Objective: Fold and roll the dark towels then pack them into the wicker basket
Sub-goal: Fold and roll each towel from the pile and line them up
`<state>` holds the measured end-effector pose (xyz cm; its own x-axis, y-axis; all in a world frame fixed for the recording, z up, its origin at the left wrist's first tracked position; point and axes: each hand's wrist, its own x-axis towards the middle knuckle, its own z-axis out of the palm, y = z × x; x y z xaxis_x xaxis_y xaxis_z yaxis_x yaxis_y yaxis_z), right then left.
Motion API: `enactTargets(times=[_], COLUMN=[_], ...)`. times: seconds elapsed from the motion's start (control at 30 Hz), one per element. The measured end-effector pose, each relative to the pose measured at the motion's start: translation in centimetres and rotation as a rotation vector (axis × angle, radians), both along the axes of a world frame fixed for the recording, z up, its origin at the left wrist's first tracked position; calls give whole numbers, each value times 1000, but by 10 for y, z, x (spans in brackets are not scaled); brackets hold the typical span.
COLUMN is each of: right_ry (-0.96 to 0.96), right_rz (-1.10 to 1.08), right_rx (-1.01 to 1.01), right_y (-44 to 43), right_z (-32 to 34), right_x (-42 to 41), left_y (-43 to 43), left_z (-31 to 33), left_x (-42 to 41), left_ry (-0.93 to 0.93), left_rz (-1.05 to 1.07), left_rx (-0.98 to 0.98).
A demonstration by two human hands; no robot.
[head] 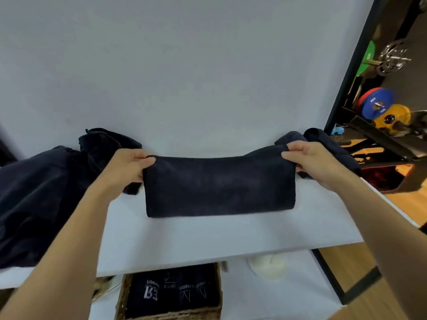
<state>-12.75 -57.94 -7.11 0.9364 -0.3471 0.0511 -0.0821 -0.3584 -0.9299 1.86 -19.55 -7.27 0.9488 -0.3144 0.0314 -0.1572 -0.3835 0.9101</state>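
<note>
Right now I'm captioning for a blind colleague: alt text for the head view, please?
The left hand and right hand pinch the far corners of a folded dark towel on a table. More dark towels lie heaped at left; a wicker basket below holds others.

Soft, even light filled the scene, and my pale surface [231, 239] read matte and evenly lit. The dark towel [219, 188] swallowed nearly all detail and cast only a faint shadow at its near edge. The wicker basket [120, 296] below sat dimmer. Wide-angle bowing bent the frame's edges; my forearms [69, 250] looked smeared and soft.
</note>
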Motion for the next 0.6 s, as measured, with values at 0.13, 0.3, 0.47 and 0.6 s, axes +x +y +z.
enactTargets(times=[0.13,0.3,0.47,0.6], right_ry=[142,311,509,461], right_rz=[-216,-230,-253,-154], right_rx=[-264,-557,-566,-201], right_y=[-13,-3,8,9], right_z=[-34,-73,-69,-52], right_x=[72,91,84,86], left_y=[-49,-69,-56,-53], left_z=[-30,-68,-67,-48], left_x=[64,75,79,69], left_ry=[-86,-77,223,345], left_rz=[176,269,183,171], left_rx=[180,415,360,97])
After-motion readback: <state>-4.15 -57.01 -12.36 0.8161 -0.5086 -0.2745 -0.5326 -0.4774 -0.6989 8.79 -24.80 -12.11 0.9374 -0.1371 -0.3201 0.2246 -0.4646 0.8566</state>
